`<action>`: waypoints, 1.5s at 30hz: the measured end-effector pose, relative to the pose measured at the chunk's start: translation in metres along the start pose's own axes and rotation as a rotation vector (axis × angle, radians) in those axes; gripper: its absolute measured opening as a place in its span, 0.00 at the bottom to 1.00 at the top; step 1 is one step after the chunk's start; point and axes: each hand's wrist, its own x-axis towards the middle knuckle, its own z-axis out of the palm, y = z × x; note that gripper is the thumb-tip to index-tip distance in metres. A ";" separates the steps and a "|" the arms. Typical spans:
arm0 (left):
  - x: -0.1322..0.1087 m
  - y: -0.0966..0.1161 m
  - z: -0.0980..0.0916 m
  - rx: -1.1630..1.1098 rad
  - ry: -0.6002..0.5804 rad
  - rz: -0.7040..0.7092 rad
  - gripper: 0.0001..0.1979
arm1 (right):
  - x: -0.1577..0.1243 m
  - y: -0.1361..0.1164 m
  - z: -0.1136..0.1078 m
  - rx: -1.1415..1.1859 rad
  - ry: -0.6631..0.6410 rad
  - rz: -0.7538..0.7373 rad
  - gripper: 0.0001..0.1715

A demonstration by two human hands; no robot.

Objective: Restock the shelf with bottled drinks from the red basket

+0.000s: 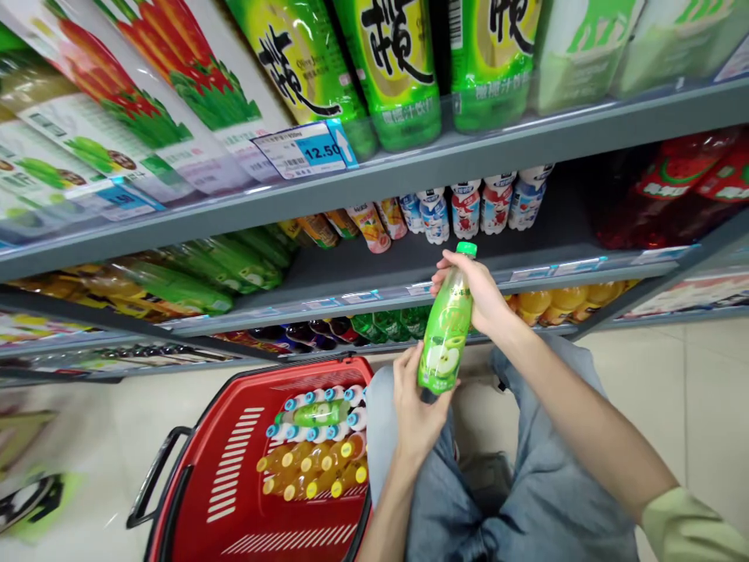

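Between my two hands is a green apple juice bottle (445, 332) with a green cap, tilted a little to the right at its top. My left hand (417, 406) grips the bottle's lower end, fingers along its side and base. Around the neck and upper part closes my right hand (477, 289). Left of my knees stands a red shopping basket (234, 460). Inside it lie another green apple juice bottle (319, 414), several white bottles with blue caps (313, 432) and several orange drink bottles with yellow caps (313, 468).
A grey shelf (363, 273) in front holds several small yogurt drink bottles (466, 209), green bottles (222, 265) at the left and red bottles (672, 187) at the right. Above, a shelf edge (468, 140) carries a price tag (310, 150). Tiled floor (649, 382) shows at the right.
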 end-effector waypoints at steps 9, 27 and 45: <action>-0.010 -0.004 0.010 -0.242 0.081 -0.231 0.38 | -0.001 -0.008 0.000 0.030 0.005 -0.013 0.22; 0.011 0.001 -0.019 -1.270 -0.519 -0.872 0.48 | -0.001 -0.006 0.000 0.145 -0.202 -0.027 0.21; 0.011 0.003 -0.018 -1.266 -0.510 -0.897 0.45 | 0.001 -0.004 -0.001 0.119 -0.179 -0.045 0.20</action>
